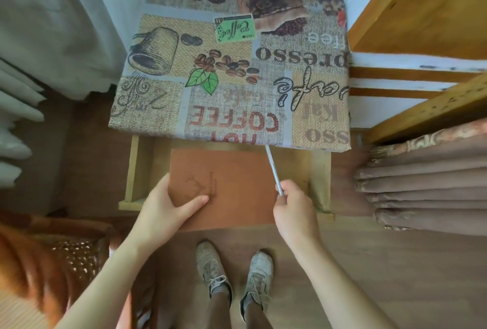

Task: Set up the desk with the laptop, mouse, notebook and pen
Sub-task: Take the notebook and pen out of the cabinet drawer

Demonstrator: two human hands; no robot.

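A brown-orange notebook (pixel 237 178) lies over the open wooden drawer (pixel 131 170) below the desk's front edge. My left hand (pixel 168 207) grips the notebook's left near corner, thumb on its cover. My right hand (pixel 295 207) pinches the lower end of a silver pen (pixel 274 173), which slants up toward the desk edge. The desk (pixel 232 70) wears a cloth printed with coffee pictures and words. Neither a laptop nor a mouse is in view.
White curtains (pixel 52 25) hang at the left. A wooden shelf (pixel 421 12) and folded brown cloth (pixel 421 183) stand at the right. An orange chair (pixel 39 263) is at the lower left. My shoes (pixel 234 276) stand on the wood floor.
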